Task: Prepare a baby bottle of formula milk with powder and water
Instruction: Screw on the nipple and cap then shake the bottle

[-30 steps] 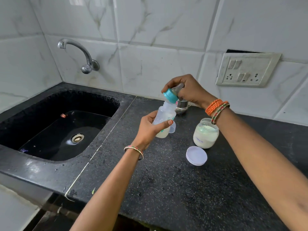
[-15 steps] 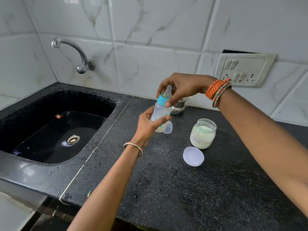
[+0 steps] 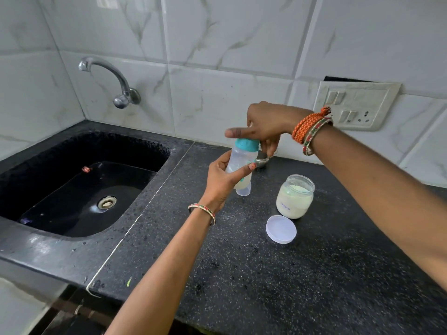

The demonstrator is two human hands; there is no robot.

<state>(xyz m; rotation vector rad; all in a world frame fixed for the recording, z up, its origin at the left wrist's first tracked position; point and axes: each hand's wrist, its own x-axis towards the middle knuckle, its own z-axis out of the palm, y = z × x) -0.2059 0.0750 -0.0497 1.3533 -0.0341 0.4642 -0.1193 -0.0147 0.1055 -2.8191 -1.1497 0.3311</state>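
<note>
My left hand (image 3: 223, 180) grips the body of a clear baby bottle (image 3: 242, 163), held upright above the black counter with pale liquid at its bottom. A teal collar (image 3: 247, 144) sits on the bottle's neck. My right hand (image 3: 262, 124) covers the top of the collar, thumb stretched across it; the teat is hidden under the palm. An open jar of white powder (image 3: 294, 197) stands to the right. Its white lid (image 3: 281, 229) lies flat in front of it. A clear cap (image 3: 244, 191) pokes out below the bottle.
A small steel cup (image 3: 262, 162) stands behind the bottle near the wall. A black sink (image 3: 79, 189) with a wall tap (image 3: 113, 81) fills the left. A switch and socket plate (image 3: 355, 105) is on the tiled wall at right. The black granite counter (image 3: 266, 274) stretches toward me.
My right hand has come down flat over the bottle top, hiding the teat it held by the fingertips before. The bottle has turned more upright in my left hand.
</note>
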